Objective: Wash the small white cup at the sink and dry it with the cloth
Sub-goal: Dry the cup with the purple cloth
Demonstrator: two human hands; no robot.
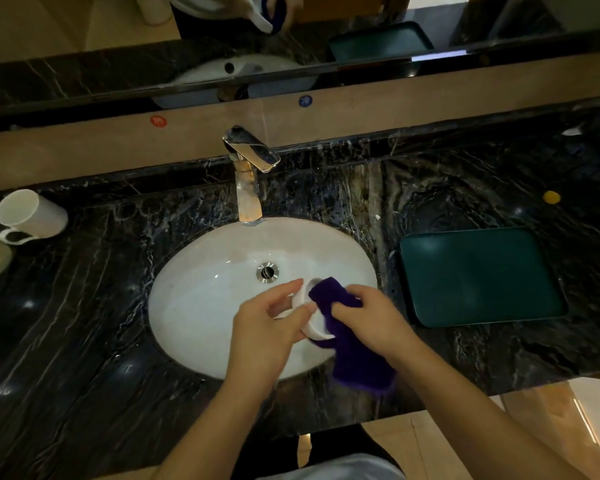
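Note:
Over the front right of the white oval sink (201, 306), my left hand (264, 337) grips the small white cup (314, 329), which lies on its side with its mouth toward my right hand. My right hand (374, 320) holds a purple cloth (350, 351) bunched against the cup's mouth. Part of the cloth is pushed into the cup, and the rest hangs below my right wrist. My fingers and the cloth hide much of the cup.
A chrome tap (248, 174) stands behind the sink; no water is visible running. A dark green tray (478, 275) lies on the black marble counter (84, 323) to the right. A white mug (28, 216) lies on its side at the far left. A mirror runs along the back.

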